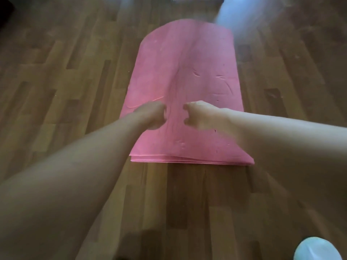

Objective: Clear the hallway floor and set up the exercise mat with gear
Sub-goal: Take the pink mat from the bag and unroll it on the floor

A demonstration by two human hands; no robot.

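A pink exercise mat (187, 59) lies on the wooden floor, folded into several layers whose stacked edges show at its near end (191, 161). Its far end curves up in a rounded hump. Both my arms reach over the mat's near half. My left hand (152, 115) and my right hand (199, 115) sit side by side above the mat's middle, a small gap between them. The fingers of each hand are curled inward toward the other, and nothing shows inside either. The view is blurred, so whether they touch the mat is unclear.
Brown parquet floor (65, 81) surrounds the mat on all sides. A pale rounded object (317, 249) sits at the bottom right corner. A bright patch of light (231, 17) falls near the mat's far right end. A dark shape (5, 10) fills the top left corner.
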